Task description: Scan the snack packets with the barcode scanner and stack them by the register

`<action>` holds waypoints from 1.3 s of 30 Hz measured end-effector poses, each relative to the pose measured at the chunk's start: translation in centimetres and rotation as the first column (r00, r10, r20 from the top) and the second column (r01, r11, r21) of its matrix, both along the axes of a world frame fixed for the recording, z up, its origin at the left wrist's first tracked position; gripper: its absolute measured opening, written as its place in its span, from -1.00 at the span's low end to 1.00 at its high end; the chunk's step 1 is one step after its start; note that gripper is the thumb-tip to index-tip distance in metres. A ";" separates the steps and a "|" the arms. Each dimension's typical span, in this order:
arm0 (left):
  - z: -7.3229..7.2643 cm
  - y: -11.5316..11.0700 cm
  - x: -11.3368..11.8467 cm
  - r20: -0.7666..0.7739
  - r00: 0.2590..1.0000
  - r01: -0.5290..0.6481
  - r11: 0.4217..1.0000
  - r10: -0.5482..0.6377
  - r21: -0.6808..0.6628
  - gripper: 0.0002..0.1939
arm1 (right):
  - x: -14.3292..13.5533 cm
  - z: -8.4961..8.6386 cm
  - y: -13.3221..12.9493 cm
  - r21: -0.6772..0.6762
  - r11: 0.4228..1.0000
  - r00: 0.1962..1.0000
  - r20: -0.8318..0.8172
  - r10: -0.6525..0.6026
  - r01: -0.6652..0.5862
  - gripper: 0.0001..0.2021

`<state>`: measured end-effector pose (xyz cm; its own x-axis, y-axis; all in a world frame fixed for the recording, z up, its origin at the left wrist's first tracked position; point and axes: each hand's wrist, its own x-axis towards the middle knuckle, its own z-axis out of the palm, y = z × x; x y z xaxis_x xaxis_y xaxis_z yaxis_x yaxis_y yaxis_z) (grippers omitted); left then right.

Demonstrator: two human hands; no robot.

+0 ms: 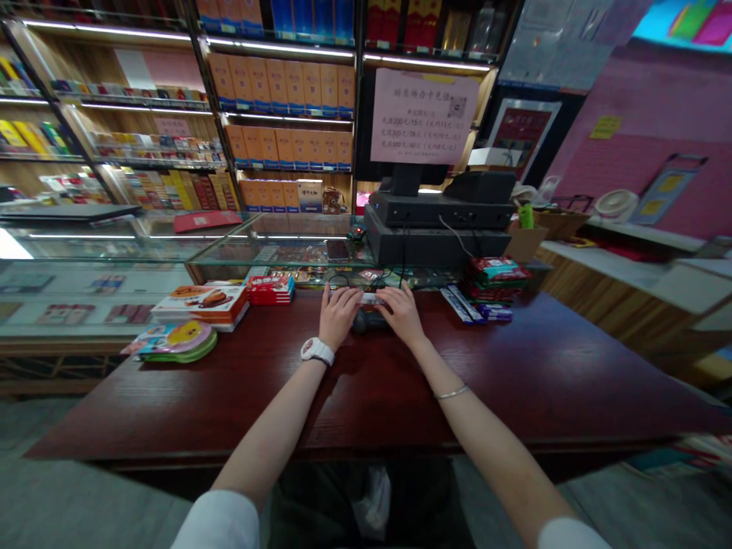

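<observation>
My left hand (340,313), with a white watch on its wrist, and my right hand (400,311), with a bracelet on that arm, meet near the back middle of the dark red table (366,404). Between them is a small whitish item (371,298), pinched by the fingers of both hands at its two ends. Just under it a dark object (370,320) lies on the table, partly hidden by my hands.
Boxes (200,303), red packs (271,290) and round colourful packets (177,341) lie left. Stacked packs (496,278) and blue-white sticks (460,303) lie right. Behind stand a glass counter (274,252) and a black register (435,229) bearing a paper sign (424,114).
</observation>
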<state>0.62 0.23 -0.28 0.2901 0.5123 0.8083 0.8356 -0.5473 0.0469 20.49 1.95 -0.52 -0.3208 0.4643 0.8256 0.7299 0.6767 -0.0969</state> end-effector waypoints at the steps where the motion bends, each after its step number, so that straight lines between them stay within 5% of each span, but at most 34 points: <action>1: 0.0 0.0 0.0 0.004 1.000 0.000 1.000 0.000 0.000 -0.69 | 0.0 -0.1 0.0 0.001 1.000 1.000 -0.005 0.000 0.000 -0.80; 13: 0.0 0.0 0.3 -0.090 0.995 0.032 0.999 -0.035 -0.033 -0.63 | -0.3 -0.2 -0.2 0.015 1.000 1.000 -0.023 -0.017 0.018 -0.82; 39: -0.2 0.5 -0.1 -0.019 0.997 0.068 0.997 -0.069 -0.029 -0.80 | -0.5 -0.2 -0.6 -0.027 1.000 1.000 -0.022 -0.013 0.013 -0.80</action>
